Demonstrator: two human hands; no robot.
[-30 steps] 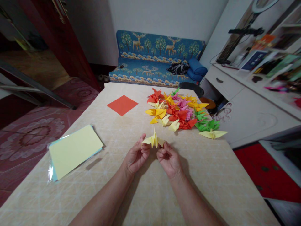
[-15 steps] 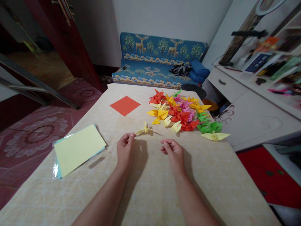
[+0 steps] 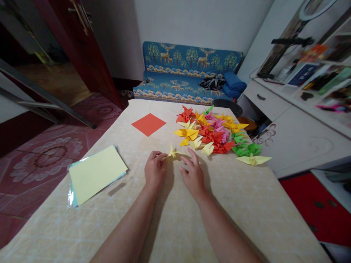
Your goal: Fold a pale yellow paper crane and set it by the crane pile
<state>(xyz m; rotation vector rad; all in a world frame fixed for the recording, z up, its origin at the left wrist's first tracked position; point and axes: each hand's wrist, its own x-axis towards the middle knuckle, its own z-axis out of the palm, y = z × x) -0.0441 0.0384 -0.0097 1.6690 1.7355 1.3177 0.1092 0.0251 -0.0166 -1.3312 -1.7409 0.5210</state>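
Observation:
A pale yellow paper crane point(image 3: 172, 152) is at the middle of the table, its wings spread to both sides. My left hand point(image 3: 155, 169) pinches the tip of its left wing between thumb and fingers. Beside the right wing is my right hand point(image 3: 193, 173), with fingers apart and nothing gripped; whether a fingertip touches the wing I cannot tell. Just beyond my right hand lies a pile of folded paper cranes point(image 3: 211, 137) in red, orange, yellow, pink and green. One light yellow crane point(image 3: 253, 160) rests at the pile's near right end.
A red paper square point(image 3: 148, 125) lies flat on the far left of the table point(image 3: 170, 226). Nearer on the left, a stack of pale yellow sheets point(image 3: 98, 175) sits on a clear plastic wrapper. A blue patterned sofa point(image 3: 175, 86) stands behind the table; a white cabinet point(image 3: 297, 135) is on the right.
My right hand has moved left towards the crane and its fingers have spread. The left hand still grips the wing, which now looks shorter from here. The view has shifted slightly.

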